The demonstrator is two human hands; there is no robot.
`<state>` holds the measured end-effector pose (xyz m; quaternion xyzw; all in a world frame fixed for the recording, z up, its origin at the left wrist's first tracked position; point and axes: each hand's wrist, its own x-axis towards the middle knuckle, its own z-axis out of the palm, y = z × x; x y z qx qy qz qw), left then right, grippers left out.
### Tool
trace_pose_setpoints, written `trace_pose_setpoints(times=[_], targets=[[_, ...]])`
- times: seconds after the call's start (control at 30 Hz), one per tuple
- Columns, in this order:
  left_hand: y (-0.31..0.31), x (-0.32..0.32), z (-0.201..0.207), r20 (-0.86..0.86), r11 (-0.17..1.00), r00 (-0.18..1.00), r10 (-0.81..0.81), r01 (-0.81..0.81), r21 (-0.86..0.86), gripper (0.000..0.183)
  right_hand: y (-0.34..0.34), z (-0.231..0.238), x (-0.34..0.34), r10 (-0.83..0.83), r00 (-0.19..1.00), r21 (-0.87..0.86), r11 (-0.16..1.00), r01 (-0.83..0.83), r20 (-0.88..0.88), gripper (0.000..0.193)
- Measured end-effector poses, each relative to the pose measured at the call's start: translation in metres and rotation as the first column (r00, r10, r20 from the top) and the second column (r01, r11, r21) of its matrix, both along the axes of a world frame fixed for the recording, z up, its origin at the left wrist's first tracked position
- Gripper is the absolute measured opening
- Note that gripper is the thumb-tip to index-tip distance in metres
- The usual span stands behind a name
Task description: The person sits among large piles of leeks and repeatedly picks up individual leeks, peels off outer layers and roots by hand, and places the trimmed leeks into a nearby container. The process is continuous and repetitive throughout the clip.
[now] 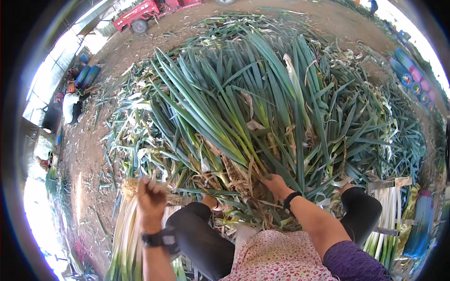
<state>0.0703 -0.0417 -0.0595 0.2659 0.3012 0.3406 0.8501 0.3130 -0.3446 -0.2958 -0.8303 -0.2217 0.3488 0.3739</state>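
The left hand (150, 199) is closing in a fist around a leek's rooty end (131, 186), just left of the big leek pile (262, 107). The right hand (276, 185) is reaching into that pile's base, fingers buried among stalks, so whether it grips anything cannot be told.

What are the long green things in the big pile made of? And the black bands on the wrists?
The pile looks like fresh plant stalks, likely leeks or big green onions: long flat green leaves, pale stems, stringy roots. The left wrist band looks like a black plastic or rubber watch. The right wrist band looks like rubber or fabric; hard to tell.
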Motion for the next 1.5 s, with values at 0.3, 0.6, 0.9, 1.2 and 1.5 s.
trace_pose_setpoints(times=[0.3,0.6,0.9,1.2,1.5], targets=[[-0.046,0.162,-0.055,-0.072,0.975,0.989,-0.131,0.115,-0.189,0.007,0.087,-0.033,0.023,-0.221,0.966,0.053,0.975,0.216,0.136,0.045],[-0.046,0.163,-0.063,-0.135,0.981,0.986,-0.094,0.069,-0.18,0.015,0.072,0.047,-0.009,-0.339,0.866,0.433,0.762,0.483,-0.368,0.034],[-0.116,0.172,-0.05,-0.012,0.904,0.904,-0.426,0.427,0.031,0.055,0.001,0.126,-0.096,-0.297,0.909,0.599,0.685,0.416,-0.292,0.025],[-0.112,0.163,-0.035,0.283,0.826,0.799,-0.53,0.562,-0.04,0.038,0.015,0.181,-0.105,-0.109,0.957,0.518,0.821,0.239,-0.268,0.037],[-0.099,0.155,-0.015,0.325,0.75,0.681,-0.656,0.636,0.182,0.054,0.035,0.211,-0.072,-0.326,0.943,0.646,0.733,0.213,0.06,0.015]])
